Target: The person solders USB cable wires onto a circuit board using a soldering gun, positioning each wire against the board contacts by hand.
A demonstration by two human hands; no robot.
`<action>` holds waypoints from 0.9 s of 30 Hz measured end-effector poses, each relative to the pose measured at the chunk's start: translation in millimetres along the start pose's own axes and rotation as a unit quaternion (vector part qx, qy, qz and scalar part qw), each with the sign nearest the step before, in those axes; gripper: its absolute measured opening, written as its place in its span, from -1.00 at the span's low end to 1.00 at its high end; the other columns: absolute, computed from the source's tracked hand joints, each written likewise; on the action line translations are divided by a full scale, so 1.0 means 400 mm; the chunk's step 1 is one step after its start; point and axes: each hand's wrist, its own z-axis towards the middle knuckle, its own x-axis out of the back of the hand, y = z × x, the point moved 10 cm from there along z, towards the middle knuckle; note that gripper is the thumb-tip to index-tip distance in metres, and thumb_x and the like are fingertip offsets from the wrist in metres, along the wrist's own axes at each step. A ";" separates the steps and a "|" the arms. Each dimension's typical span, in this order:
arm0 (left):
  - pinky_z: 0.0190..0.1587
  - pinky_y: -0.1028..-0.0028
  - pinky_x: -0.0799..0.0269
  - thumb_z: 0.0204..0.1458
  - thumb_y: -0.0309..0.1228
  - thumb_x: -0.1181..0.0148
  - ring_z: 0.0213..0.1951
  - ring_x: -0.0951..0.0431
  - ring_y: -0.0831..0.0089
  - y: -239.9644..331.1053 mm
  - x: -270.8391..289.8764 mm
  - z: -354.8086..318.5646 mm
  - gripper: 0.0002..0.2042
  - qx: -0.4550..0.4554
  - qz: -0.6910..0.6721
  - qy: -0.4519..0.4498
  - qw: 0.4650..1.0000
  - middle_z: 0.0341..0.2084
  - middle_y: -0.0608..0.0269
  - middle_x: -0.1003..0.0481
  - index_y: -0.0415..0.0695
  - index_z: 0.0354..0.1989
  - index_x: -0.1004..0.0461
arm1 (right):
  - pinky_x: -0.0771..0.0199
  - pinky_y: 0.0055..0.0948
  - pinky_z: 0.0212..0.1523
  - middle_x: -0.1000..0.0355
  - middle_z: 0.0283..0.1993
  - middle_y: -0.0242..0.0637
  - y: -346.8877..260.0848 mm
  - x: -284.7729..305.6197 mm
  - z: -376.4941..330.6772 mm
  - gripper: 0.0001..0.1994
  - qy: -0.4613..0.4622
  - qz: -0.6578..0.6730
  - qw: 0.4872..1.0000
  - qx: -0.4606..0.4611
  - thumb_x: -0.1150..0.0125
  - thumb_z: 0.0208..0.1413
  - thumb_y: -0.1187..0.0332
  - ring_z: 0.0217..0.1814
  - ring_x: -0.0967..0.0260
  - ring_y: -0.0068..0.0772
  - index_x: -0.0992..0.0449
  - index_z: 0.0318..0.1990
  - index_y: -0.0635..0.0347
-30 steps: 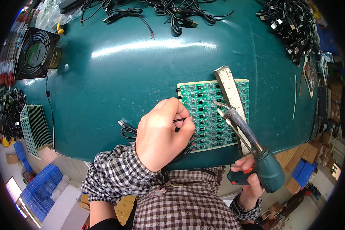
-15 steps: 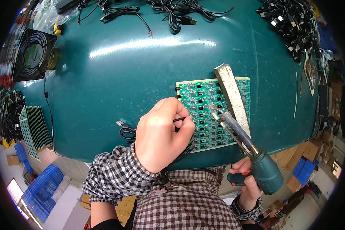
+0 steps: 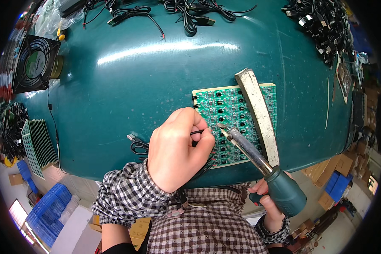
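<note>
My left hand (image 3: 171, 148) is closed in a pinch on a thin black cable (image 3: 196, 132), its fingertips over the left part of a green circuit board panel (image 3: 230, 103). Part of the cable is hidden behind the fingers, and a plug end (image 3: 133, 137) lies on the mat beside the wrist. My right hand (image 3: 271, 205) grips the dark green handle of a soldering gun (image 3: 286, 190). The gun's thin tip points up and left above the panel, a short way right of the left fingertips. A worn pale metal bar (image 3: 258, 112) lies slanted across the panel's right side.
Black cables (image 3: 186, 17) lie along the far edge of the green mat (image 3: 127, 84). A heap of USB cables (image 3: 324, 27) sits far right. At left are a black fan (image 3: 36, 63), a stack of circuit boards (image 3: 40, 142) and more cables (image 3: 10, 127).
The soldering gun has moved left, bringing its tip closer to my left fingertips. My left hand has stayed almost still, keeping its pinch on the cable.
</note>
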 end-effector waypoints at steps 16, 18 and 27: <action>-0.45 0.70 -0.34 -0.04 -0.64 -0.21 -0.48 -0.37 0.71 -0.007 -0.004 0.000 -0.92 0.018 -0.014 -0.012 1.000 -0.49 0.31 -0.39 -0.29 -0.41 -0.42 | -0.60 -0.37 -0.16 -0.50 -0.28 -0.10 0.014 -0.002 0.004 -0.40 0.013 -0.001 1.000 0.015 -0.46 -0.18 0.56 -0.26 -0.53 -0.37 -0.31 0.07 0.45; -0.45 0.70 -0.34 -0.04 -0.64 -0.21 -0.48 -0.37 0.71 -0.007 -0.004 0.000 -0.92 0.018 -0.016 -0.012 1.000 -0.49 0.31 -0.38 -0.29 -0.41 -0.42 | -0.60 -0.37 -0.16 -0.50 -0.29 -0.10 0.014 -0.001 0.005 -0.40 0.015 0.004 1.000 0.016 -0.46 -0.18 0.57 -0.26 -0.54 -0.37 -0.31 0.07 0.45; -0.46 0.70 -0.32 -0.04 -0.63 -0.21 -0.49 -0.35 0.73 -0.005 -0.002 0.001 -0.92 0.017 -0.013 -0.012 1.000 -0.49 0.33 -0.38 -0.28 -0.41 -0.42 | -0.60 -0.35 -0.15 -0.50 -0.29 -0.11 0.014 -0.005 0.007 -0.43 0.013 0.003 1.000 0.018 -0.44 -0.17 0.57 -0.27 -0.54 -0.38 -0.32 0.05 0.47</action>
